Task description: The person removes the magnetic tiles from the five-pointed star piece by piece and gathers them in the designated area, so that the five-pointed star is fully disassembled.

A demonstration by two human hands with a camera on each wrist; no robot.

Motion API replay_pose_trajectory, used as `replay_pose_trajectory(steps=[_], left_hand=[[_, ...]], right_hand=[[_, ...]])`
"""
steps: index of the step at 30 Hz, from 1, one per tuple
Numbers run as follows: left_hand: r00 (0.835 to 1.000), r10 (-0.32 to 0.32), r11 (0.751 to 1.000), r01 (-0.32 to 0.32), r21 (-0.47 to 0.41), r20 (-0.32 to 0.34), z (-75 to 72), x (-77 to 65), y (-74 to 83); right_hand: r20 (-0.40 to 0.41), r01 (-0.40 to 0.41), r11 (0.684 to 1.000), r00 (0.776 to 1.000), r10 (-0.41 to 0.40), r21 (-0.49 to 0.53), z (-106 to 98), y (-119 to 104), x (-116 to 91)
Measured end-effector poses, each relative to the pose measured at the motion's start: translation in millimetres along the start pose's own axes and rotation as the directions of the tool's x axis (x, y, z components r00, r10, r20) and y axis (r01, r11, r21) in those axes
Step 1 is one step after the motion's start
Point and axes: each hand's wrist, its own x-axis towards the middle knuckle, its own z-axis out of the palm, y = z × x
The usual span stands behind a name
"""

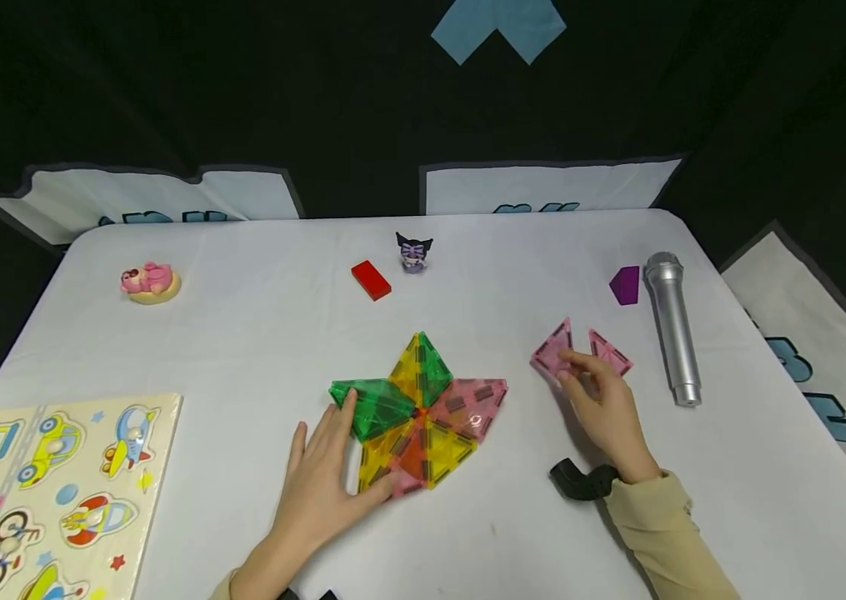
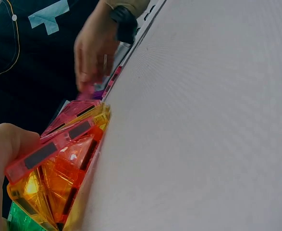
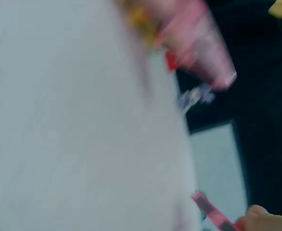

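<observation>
Right hand: the grip is closed on a pink triangular magnetic tile, pinched between thumb and fingertips and tilted up off the table. A second pink triangular tile lies flat just beside it, on the side away from the left hand. The right wrist view is blurred; it shows only a fingertip against a pink tile edge.

Left hand: fingers straight and spread, palm down, pressing on the near-left edge of a flat star of magnetic tiles. The index fingertip rests on the green tile; the thumb lies against the yellow and pink tiles at the near edge. The left wrist view confirms the thumb touching the pink tile rim. The star lies between the two hands, well apart from the held tile.

Beyond the right hand: a silver microphone lies flat, with a purple block beside its head. Beyond the star: a red block and a small dark-eared figurine, near each other. Far left: a pink figure on a round base. Near left, outside the left hand: a wooden vehicle puzzle board.
</observation>
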Motion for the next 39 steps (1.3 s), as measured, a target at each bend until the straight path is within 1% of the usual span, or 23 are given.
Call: replay_pose_trajectory(steps=[2, 5, 8, 10, 12, 13, 14, 15, 16, 17, 18, 19, 20, 21, 22, 24, 26, 31, 34, 36, 39], left_hand=[[1.000, 0.001, 1.000, -0.001, -0.001, -0.001, 0.0, -1.0, -1.0], [1.000, 0.002, 1.000, -0.002, -0.003, -0.002, 0.3, -1.7, -1.8], [1.000, 0.006, 1.000, -0.006, 0.000, -0.004, 0.2, -0.9, -1.7], [1.000, 0.009, 1.000, -0.009, 0.001, -0.005, -0.1, 0.1, -1.1], [1.000, 0.013, 1.000, -0.013, 0.003, -0.007, -0.5, 1.2, -0.4], [1.000, 0.013, 1.000, -0.013, 0.004, -0.006, -0.7, 1.9, -0.2], [1.000, 0.014, 1.000, -0.014, 0.004, -0.003, -0.8, 2.4, 0.2], [1.000, 0.013, 1.000, -0.013, 0.005, 0.000, -0.9, 2.9, 0.5], [1.000, 0.011, 1.000, -0.011, 0.007, 0.003, -0.9, 3.1, 0.6], [1.000, 0.012, 1.000, -0.012, 0.009, 0.003, -0.9, 3.3, 0.6], [1.000, 0.010, 1.000, -0.010, 0.009, 0.004, -0.8, 3.3, 0.7], [1.000, 0.010, 1.000, -0.010, 0.010, 0.005, -0.7, 3.1, 0.6], [1.000, 0.009, 1.000, -0.009, 0.011, 0.005, -0.6, 2.8, 0.5], [1.000, 0.007, 1.000, -0.007, 0.011, 0.005, -0.6, 2.2, 0.4], [1.000, 0.006, 1.000, -0.006, 0.012, 0.005, -0.6, 1.5, 0.2], [1.000, -0.001, 1.000, 0.001, 0.014, 0.004, -1.2, -0.2, -0.4], [1.000, -0.004, 1.000, 0.004, 0.016, 0.004, -1.1, -0.3, -0.1], [1.000, -0.002, 1.000, 0.002, 0.018, -0.005, -2.0, -0.1, 0.2], [1.000, 0.000, 1.000, 0.000, 0.013, -0.006, -2.0, 0.0, 0.4], [1.000, -0.002, 1.000, 0.002, 0.009, -0.003, -1.8, -0.1, 0.7], [1.000, -0.005, 1.000, 0.005, 0.006, 0.006, -0.9, 0.1, 1.3]], right_hand=[[-0.010, -0.006, 0.998, 1.000, 0.005, -0.055, 1, 7, 1], [-0.047, 0.038, 0.994, 0.998, -0.043, -0.103, 3, 12, 1], [-0.095, 0.086, 0.987, 0.990, -0.100, -0.139, 4, 10, 1], [-0.116, 0.137, 0.981, 0.981, -0.153, -0.135, 5, 3, 0], [-0.088, 0.224, 0.969, 0.968, -0.233, -0.109, 9, -8, -3], [-0.043, 0.272, 0.958, 0.960, -0.277, -0.087, 11, -15, -5], [0.021, 0.321, 0.946, 0.947, -0.320, -0.056, 15, -22, -8], [0.103, 0.364, 0.931, 0.927, -0.360, -0.026, 19, -30, -11], [0.199, 0.400, 0.917, 0.898, -0.392, 0.003, 24, -37, -14], [0.291, 0.428, 0.903, 0.862, -0.415, 0.018, 29, -44, -17], [0.372, 0.452, 0.892, 0.824, -0.426, 0.020, 35, -50, -19], [0.439, 0.469, 0.883, 0.792, -0.424, 0.005, 40, -55, -22], [0.481, 0.493, 0.870, 0.768, -0.424, -0.020, 45, -59, -24], [0.507, 0.514, 0.856, 0.752, -0.421, -0.051, 49, -62, -25], [0.520, 0.530, 0.844, 0.744, -0.419, -0.078, 53, -64, -27], [0.520, 0.553, 0.825, 0.742, -0.423, -0.119, 59, -66, -28], [0.503, 0.566, 0.813, 0.747, -0.435, -0.138, 62, -67, -29], [0.475, 0.587, 0.796, 0.748, -0.463, -0.149, 67, -67, -28], [0.464, 0.594, 0.791, 0.747, -0.476, -0.145, 68, -67, -27], [0.465, 0.603, 0.787, 0.739, -0.488, -0.131, 67, -66, -27], [0.488, 0.626, 0.771, 0.713, -0.504, -0.118, 62, -63, -28]])
